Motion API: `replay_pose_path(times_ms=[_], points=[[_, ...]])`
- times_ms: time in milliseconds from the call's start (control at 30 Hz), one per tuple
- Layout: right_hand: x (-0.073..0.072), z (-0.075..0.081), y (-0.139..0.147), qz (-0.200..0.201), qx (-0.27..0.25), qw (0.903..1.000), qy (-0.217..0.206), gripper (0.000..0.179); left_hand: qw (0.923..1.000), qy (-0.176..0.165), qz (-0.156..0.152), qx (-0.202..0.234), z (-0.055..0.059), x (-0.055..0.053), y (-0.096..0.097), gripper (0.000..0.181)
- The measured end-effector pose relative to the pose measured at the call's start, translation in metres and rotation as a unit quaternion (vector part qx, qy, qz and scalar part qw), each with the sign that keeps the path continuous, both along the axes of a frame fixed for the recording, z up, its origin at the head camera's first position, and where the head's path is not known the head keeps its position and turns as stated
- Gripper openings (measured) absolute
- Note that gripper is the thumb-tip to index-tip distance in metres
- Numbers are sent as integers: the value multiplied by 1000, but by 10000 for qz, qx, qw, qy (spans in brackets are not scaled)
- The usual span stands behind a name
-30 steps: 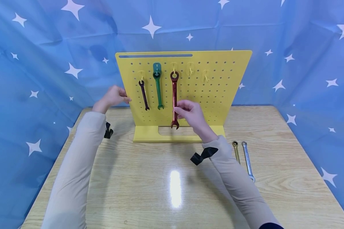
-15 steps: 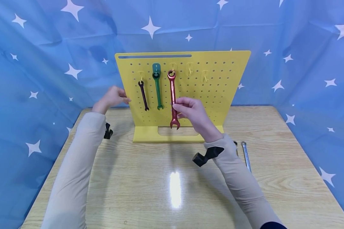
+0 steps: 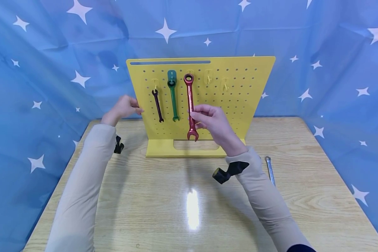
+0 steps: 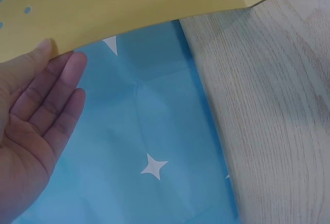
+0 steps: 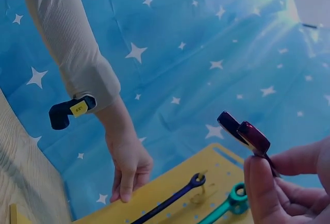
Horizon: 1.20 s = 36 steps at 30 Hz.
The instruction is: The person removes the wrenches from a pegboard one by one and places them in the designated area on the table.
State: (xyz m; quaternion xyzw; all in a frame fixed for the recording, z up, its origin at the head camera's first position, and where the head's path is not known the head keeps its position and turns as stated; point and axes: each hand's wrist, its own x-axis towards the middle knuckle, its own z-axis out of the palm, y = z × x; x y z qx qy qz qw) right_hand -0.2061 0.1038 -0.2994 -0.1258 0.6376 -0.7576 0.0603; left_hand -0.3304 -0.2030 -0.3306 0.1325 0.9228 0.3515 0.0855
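My right hand [image 3: 215, 126] pinches a red combination wrench [image 3: 190, 101] by its shaft, ring end up. It stands out in front of the yellow pegboard [image 3: 163, 132], its ring overlapping a hook in the head view. With the thumb on the front face and the fingers behind, my left hand [image 4: 36, 115] grips the board's left edge. A dark purple wrench [image 3: 158, 106] and a green wrench [image 3: 174, 101] hang from hooks left of the red one. In the right wrist view the red wrench [image 5: 255, 137] shows nearly end-on between thumb and fingers.
Right of the red wrench, two yellow hooks [image 3: 209, 78] [image 3: 225, 86] jut from the board. A silver wrench [image 3: 270, 168] lies on the wooden table [image 3: 157, 196], partly behind my right sleeve [image 3: 264, 203]. A blue star-printed cloth [image 3: 334, 70] hangs behind.
My right hand has drawn the red wrench off the board's face, toward me and slightly up. A brass-coloured wrench on the table is now hidden by my sleeve. The left hand stays put.
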Motion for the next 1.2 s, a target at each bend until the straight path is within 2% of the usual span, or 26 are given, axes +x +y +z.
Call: replay_pose_path(times_ms=[100, 467, 933, 1200], points=[[3, 2, 2, 31, 34, 10000, 64, 9, 10000, 5, 0, 21, -1, 0, 0, 17], [16, 3, 18, 63, 262, 9995, 158, 10, 9999, 62, -10, 108, -2, -1, 0, 17], [30, -19, 50, -57, 684, 9976, -46, 13, 10000, 10, 11, 6, -1, -1, 0, 18], [38, -30, 66, -190, 808, 9965, -128, 12, 9999, 107, -5, -9, -1, 0, 0, 17]])
